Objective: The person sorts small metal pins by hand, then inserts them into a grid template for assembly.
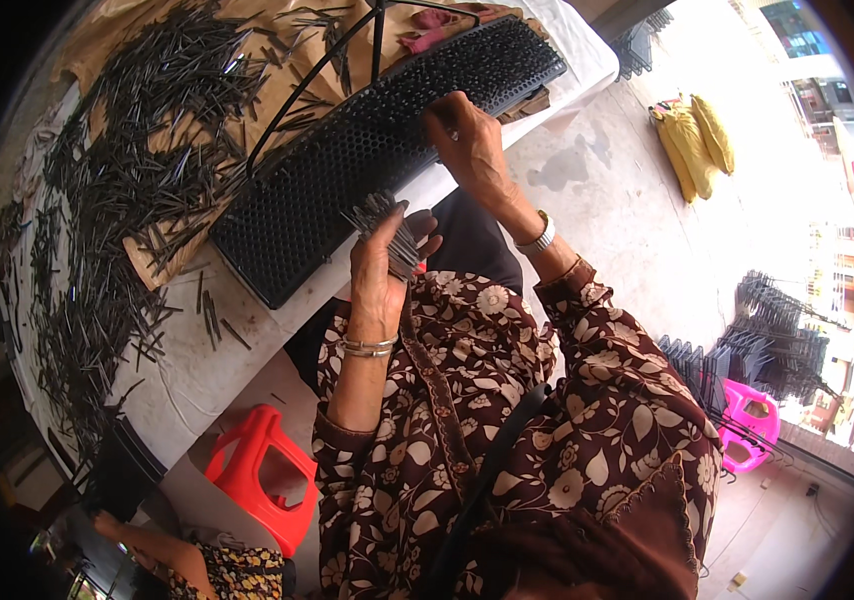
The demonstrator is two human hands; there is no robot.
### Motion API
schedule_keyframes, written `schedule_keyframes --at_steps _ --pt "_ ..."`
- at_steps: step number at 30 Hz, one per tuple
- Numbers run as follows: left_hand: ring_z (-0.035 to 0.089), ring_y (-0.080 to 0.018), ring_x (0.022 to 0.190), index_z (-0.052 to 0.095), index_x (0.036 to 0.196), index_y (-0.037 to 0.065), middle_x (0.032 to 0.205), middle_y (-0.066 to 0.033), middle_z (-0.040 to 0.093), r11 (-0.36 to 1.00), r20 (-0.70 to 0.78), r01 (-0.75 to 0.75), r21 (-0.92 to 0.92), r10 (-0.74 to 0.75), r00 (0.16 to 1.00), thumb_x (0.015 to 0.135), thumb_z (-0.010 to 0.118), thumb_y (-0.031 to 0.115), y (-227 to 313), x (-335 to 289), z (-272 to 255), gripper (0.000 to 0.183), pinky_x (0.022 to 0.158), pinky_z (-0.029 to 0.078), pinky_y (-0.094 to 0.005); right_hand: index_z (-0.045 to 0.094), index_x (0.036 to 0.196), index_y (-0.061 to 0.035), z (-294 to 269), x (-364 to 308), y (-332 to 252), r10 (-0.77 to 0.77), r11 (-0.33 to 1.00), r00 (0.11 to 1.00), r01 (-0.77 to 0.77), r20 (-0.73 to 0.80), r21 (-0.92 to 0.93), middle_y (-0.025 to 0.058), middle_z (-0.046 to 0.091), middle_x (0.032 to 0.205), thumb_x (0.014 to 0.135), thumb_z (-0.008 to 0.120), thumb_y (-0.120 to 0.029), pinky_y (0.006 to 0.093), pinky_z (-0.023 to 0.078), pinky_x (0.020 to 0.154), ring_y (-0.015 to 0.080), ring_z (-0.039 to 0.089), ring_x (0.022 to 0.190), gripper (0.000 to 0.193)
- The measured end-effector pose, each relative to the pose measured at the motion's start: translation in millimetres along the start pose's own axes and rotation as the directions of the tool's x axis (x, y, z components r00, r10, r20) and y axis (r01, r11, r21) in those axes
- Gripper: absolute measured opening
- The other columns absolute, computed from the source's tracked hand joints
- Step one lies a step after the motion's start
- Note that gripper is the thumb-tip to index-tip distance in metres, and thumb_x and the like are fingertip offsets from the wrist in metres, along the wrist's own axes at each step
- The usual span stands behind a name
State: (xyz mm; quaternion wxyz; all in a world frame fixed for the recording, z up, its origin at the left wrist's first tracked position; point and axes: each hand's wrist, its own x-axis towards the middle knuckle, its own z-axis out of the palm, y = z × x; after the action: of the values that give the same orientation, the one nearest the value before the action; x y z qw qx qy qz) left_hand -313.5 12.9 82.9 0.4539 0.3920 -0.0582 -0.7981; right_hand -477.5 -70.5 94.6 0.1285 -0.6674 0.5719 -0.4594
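My left hand [379, 268] is wrapped round a bundle of thin dark rods [405, 250], near the front edge of a long black rack [292, 215] full of small round holes. Above the rack's middle is my right hand [474, 150], its fingers pinched together and pointing down at the holes. Whatever lies between those fingertips is hidden. Toward the far right end of the rack, many holes look filled with shiny dark tips. The holes at the near left end appear unfilled.
Loose dark rods [137, 190] lie heaped over brown paper and the white-covered table [182, 395]. A black metal frame [309, 80] rises behind the rack. A red stool [272, 490] stands below. Another person's arm [162, 555] shows lower left. Yellow sacks [692, 145] and a pink stool [750, 425] are right.
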Motion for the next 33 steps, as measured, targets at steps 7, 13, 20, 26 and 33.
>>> schedule_keyframes --at_steps 7,13,20,26,33 --pt "0.068 -0.0257 0.088 0.062 0.106 0.000 0.097 -0.0152 0.067 0.998 0.004 0.050 -0.026 -0.050 0.999 0.090 0.062 0.013 -2 1 -3 0.020 0.077 0.058 -0.0413 0.058 0.095 -0.0009 9 0 7 -0.049 0.995 0.999 0.048 -0.013 -0.086 0.0135 0.064 0.078 0.085 0.064 -0.009 0.0339 0.050 0.061 0.0254 0.063 0.067 0.014" --pt "0.068 -0.0249 0.087 0.062 0.105 0.001 0.096 -0.0146 0.067 0.997 0.001 0.064 -0.032 -0.064 0.998 0.089 0.064 0.012 -4 1 -5 0.019 0.076 0.058 -0.0407 0.053 0.091 0.0002 3 0 1 -0.054 0.997 0.998 0.056 0.033 -0.061 0.0191 0.061 0.078 0.085 0.063 -0.009 0.0424 0.049 0.064 0.0370 0.062 0.073 0.015" --pt "0.068 -0.0235 0.086 0.063 0.104 0.003 0.095 -0.0135 0.068 0.998 -0.003 0.059 -0.023 -0.059 0.998 0.088 0.064 0.012 -4 0 -5 0.018 0.076 0.058 -0.0403 0.052 0.091 -0.0005 -2 3 1 -0.103 0.990 0.992 0.110 0.075 -0.083 0.0182 0.059 0.076 0.087 0.061 -0.010 0.0424 0.048 0.064 0.0365 0.061 0.074 0.014" --pt "0.068 -0.0227 0.084 0.063 0.104 0.003 0.095 -0.0131 0.068 0.997 0.000 0.066 -0.031 -0.066 0.998 0.088 0.065 0.012 -4 1 -6 0.018 0.075 0.059 -0.0394 0.055 0.096 -0.0002 -4 3 4 -0.133 0.982 0.981 0.150 0.141 -0.116 0.0165 0.063 0.082 0.087 0.062 -0.008 0.0384 0.051 0.068 0.0328 0.065 0.076 0.014" --pt "0.068 -0.0214 0.083 0.062 0.103 0.003 0.093 -0.0123 0.068 0.997 0.001 0.068 -0.033 -0.068 0.998 0.088 0.066 0.013 -5 1 -6 0.018 0.074 0.059 -0.0386 0.054 0.095 -0.0005 -4 0 3 -0.168 0.981 0.971 0.182 0.173 -0.068 0.0172 0.062 0.080 0.086 0.061 -0.008 0.0405 0.050 0.067 0.0354 0.063 0.077 0.013"
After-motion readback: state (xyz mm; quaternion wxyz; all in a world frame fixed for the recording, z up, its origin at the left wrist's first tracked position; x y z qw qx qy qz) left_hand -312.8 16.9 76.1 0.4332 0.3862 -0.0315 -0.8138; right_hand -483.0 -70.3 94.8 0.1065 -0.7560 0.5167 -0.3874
